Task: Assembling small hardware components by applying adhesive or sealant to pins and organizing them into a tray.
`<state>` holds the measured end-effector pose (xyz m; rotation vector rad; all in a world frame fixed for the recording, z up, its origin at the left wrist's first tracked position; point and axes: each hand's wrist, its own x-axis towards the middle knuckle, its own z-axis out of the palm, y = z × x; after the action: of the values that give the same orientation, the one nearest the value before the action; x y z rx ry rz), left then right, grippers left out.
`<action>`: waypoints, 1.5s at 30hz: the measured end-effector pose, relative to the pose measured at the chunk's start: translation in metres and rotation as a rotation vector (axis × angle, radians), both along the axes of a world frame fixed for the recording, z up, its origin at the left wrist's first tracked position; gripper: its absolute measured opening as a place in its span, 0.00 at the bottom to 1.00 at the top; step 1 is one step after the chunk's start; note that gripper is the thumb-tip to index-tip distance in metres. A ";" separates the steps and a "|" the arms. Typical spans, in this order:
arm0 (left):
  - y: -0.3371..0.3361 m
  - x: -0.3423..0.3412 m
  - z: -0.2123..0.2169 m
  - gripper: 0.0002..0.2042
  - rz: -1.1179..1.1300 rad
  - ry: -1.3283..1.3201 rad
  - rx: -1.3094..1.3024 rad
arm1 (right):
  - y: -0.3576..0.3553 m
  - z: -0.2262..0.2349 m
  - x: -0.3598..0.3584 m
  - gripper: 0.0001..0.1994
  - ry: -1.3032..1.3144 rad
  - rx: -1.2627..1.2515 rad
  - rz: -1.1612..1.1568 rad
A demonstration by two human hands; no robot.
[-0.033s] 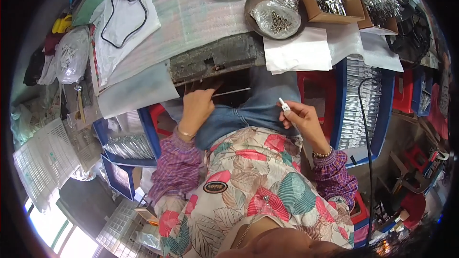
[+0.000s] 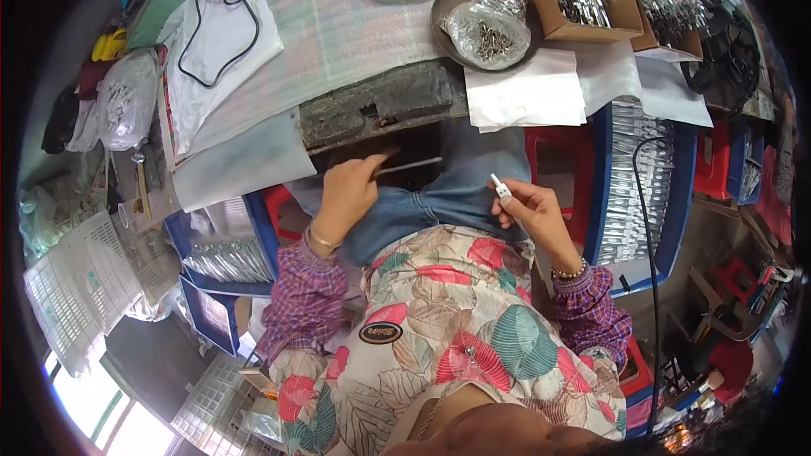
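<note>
Over my lap, my left hand (image 2: 348, 200) is closed on one end of a thin metal rod (image 2: 410, 165). The rod points to the right, roughly level, and its far end is free. My right hand (image 2: 542, 218) pinches a small white fitting with a narrow tip (image 2: 502, 187) between thumb and fingers. That tip points up and away from me. Rod and fitting are apart, with a gap between them. Just beyond both hands runs the dark, worn edge of the bench (image 2: 384, 105).
A round dark pan (image 2: 441, 29) on the bench holds a plastic bag of small metal parts (image 2: 494, 38). Cardboard boxes (image 2: 621, 31) hold metal rods. A blue crate of metal pieces (image 2: 598, 194) stands right, with a black cable (image 2: 649, 245) hanging over it; another blue crate (image 2: 269, 232) stands left.
My left hand has shifted very slightly, and the angle of the rod has changed a little. The right hand and the white fitting look the same.
</note>
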<state>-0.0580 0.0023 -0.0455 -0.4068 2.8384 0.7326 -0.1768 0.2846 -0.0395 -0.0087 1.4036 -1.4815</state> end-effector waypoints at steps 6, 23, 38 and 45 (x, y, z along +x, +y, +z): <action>0.037 -0.004 0.025 0.17 0.076 -0.002 0.590 | -0.005 -0.010 0.008 0.14 0.072 -0.013 -0.043; 0.053 0.009 0.030 0.08 0.278 -0.152 0.964 | -0.009 -0.012 0.009 0.15 0.035 -0.007 -0.023; 0.061 0.029 0.038 0.17 0.127 -0.081 0.786 | -0.007 -0.017 0.009 0.14 0.053 -0.021 -0.101; 0.063 0.026 0.039 0.17 0.108 -0.062 0.773 | -0.008 -0.018 0.009 0.15 0.055 -0.028 -0.103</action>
<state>-0.0318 0.0653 -0.0060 -0.4308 2.2395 1.6882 -0.1675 0.2768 -0.0572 0.0056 1.4458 -1.5968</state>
